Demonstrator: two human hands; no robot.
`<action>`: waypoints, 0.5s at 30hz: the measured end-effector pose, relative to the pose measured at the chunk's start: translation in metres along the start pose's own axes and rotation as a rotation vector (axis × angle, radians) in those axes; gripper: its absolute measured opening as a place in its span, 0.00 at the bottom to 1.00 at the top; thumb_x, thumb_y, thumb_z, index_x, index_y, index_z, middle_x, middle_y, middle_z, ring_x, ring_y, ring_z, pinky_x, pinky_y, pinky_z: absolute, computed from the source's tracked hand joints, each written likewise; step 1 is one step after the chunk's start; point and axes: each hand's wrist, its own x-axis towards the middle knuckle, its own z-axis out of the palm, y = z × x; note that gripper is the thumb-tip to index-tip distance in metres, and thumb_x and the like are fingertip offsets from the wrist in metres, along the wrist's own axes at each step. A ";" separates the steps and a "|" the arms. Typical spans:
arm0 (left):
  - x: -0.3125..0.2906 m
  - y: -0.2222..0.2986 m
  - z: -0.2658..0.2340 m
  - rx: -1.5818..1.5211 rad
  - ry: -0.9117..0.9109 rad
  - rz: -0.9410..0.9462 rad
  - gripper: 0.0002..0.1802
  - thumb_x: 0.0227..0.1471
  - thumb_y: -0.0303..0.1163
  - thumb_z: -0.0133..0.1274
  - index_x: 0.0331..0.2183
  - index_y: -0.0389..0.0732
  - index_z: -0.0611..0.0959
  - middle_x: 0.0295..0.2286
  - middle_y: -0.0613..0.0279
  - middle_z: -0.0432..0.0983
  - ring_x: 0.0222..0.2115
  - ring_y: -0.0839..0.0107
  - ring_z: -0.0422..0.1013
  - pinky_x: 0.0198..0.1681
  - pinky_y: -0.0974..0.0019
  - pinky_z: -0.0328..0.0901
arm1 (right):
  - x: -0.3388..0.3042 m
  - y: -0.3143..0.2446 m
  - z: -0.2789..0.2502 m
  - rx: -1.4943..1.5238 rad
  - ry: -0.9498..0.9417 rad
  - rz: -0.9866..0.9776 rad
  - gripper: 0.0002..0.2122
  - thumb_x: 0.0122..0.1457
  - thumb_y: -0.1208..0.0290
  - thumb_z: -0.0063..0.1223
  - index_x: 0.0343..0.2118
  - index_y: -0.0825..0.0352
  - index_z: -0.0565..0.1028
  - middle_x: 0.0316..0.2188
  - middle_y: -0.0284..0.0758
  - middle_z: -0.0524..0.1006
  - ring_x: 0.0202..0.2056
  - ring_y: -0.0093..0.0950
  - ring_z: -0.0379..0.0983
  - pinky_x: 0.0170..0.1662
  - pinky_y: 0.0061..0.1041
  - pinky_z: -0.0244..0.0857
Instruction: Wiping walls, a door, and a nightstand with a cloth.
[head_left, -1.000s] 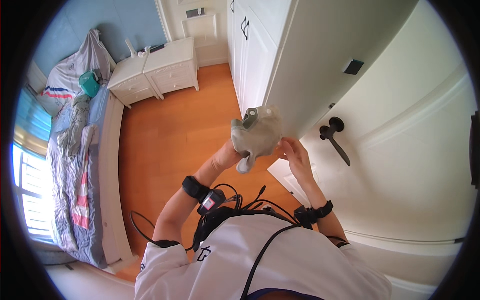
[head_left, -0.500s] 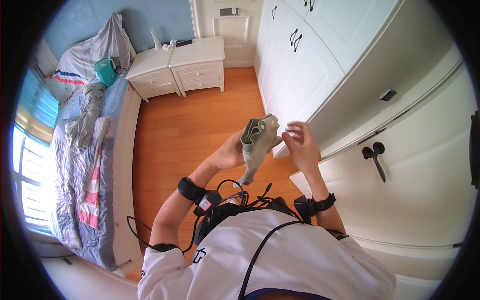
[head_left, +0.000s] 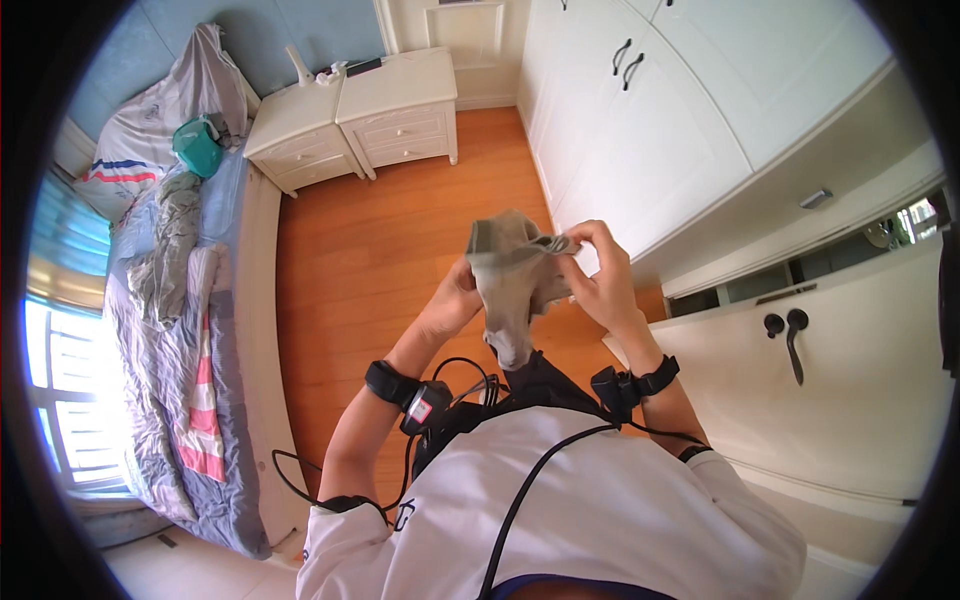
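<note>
Held up in front of my body is a pair of grey-green socks [head_left: 508, 290], loosely bunched, with a foot end hanging down. My left hand [head_left: 455, 300] grips them from the left side, its fingertips partly hidden behind the fabric. My right hand [head_left: 604, 278] pinches an edge of the sock fabric on the right between thumb and fingers. Each forearm has a black strap with a small device on it, and black cables run along my front.
A bed [head_left: 215, 400] with rumpled bedding stands along the left. Two white nightstands [head_left: 395, 115] are at the far wall. White wardrobe doors [head_left: 640, 150] rise on the right, near a white door with a dark handle [head_left: 794, 345]. Wooden floor [head_left: 350, 240] lies between.
My right hand, apart from the socks before, now pinches their edge. The socks have spread and turned. The view has shifted, and a gap now shows beside the door.
</note>
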 end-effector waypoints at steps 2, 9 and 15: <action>0.020 0.008 -0.020 -0.046 0.078 0.023 0.22 0.48 0.23 0.48 0.48 0.36 0.67 0.43 0.64 0.68 0.43 0.75 0.64 0.46 0.69 0.60 | 0.018 0.017 0.008 0.104 -0.017 0.098 0.08 0.51 0.78 0.52 0.31 0.69 0.65 0.24 0.34 0.70 0.25 0.24 0.66 0.30 0.22 0.62; 0.108 0.044 -0.089 0.084 0.201 0.024 0.15 0.53 0.25 0.43 0.44 0.36 0.70 0.38 0.66 0.71 0.37 0.78 0.67 0.39 0.71 0.63 | 0.115 0.101 0.053 0.193 0.097 0.233 0.08 0.51 0.76 0.52 0.32 0.69 0.67 0.22 0.34 0.70 0.21 0.20 0.62 0.24 0.19 0.57; 0.188 0.080 -0.137 0.129 0.215 -0.101 0.14 0.52 0.25 0.41 0.42 0.34 0.71 0.34 0.68 0.71 0.32 0.80 0.66 0.35 0.75 0.63 | 0.189 0.161 0.095 0.084 0.094 0.319 0.09 0.51 0.74 0.52 0.33 0.70 0.67 0.21 0.38 0.70 0.22 0.28 0.65 0.25 0.25 0.59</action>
